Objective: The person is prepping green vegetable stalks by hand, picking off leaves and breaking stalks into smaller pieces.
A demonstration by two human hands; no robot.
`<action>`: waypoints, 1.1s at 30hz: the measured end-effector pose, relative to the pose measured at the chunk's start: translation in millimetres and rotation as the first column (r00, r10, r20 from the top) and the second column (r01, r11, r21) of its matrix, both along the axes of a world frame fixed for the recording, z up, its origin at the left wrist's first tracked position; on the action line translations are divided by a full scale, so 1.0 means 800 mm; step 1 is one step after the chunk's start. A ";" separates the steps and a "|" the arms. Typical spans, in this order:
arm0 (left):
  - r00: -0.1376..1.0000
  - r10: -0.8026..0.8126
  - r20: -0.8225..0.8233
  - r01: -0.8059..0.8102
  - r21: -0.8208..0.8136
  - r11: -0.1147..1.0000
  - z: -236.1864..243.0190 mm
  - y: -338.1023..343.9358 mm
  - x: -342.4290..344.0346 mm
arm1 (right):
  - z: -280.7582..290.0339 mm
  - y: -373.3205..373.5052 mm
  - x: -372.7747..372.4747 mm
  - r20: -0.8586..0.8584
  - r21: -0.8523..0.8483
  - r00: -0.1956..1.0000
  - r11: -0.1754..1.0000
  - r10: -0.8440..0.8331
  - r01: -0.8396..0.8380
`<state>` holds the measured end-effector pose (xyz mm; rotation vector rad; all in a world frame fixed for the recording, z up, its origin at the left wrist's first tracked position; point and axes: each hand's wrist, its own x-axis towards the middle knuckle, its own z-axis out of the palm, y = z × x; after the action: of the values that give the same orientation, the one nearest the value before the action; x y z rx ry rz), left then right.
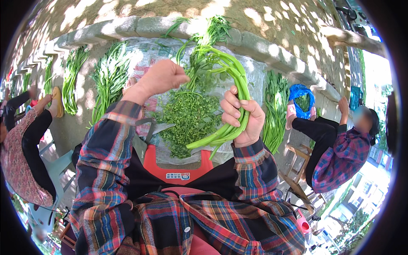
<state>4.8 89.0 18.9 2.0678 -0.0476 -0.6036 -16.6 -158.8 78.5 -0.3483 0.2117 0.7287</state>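
Stems (pixel 241 78), long, green and bent into an arch, sit in the right hand (pixel 244 112), its fingers wrapped round them; lower ends point down past the near side of the heap, upper part curves over its far side. Left hand (pixel 163 78) held up on the other side, fingers curled in; whether anything is pinched there cannot be told. Done, by the look of it: a broad heap of loose leafy bits (pixel 187 114) between and below the hands, on the plastic sheet (pixel 257 80). Left, apparently: the held stems, plus whole bundles, one beside the sheet at left (pixel 112 63), another at right (pixel 275 102), and leafy greens (pixel 214 32) at the far edge, lying against the stone kerb (pixel 153 27). Judged partway along; no tally possible from one view. Edges: kerb bounds the far side, a red panel (pixel 178 173) the near side, close to the wearer's lap. Sideways room is limited by the bundles; beyond the right one, a blue bag (pixel 294 94) of greens near a seated co-worker (pixel 340 161). Freest space seems to be over the heap, between the two hands.
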 end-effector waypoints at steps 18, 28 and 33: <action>0.902 0.167 -0.399 -0.382 -0.554 0.739 -0.008 -0.056 -0.012 | 0.002 0.005 -0.003 -0.018 -0.022 1.000 1.000 0.010 -0.010; 0.951 0.188 -0.246 -0.286 -0.468 0.836 -0.008 -0.036 -0.008 | 0.002 0.000 -0.003 -0.008 -0.018 1.000 1.000 -0.001 0.001; 0.951 0.277 -0.137 -0.309 -0.454 0.836 -0.008 -0.033 -0.009 | 0.002 0.001 -0.001 -0.029 -0.006 1.000 1.000 -0.001 0.001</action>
<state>-2.2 62.5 12.9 1.5375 0.1483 -0.4172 -17.5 -158.2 80.0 -0.3432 0.2414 0.7325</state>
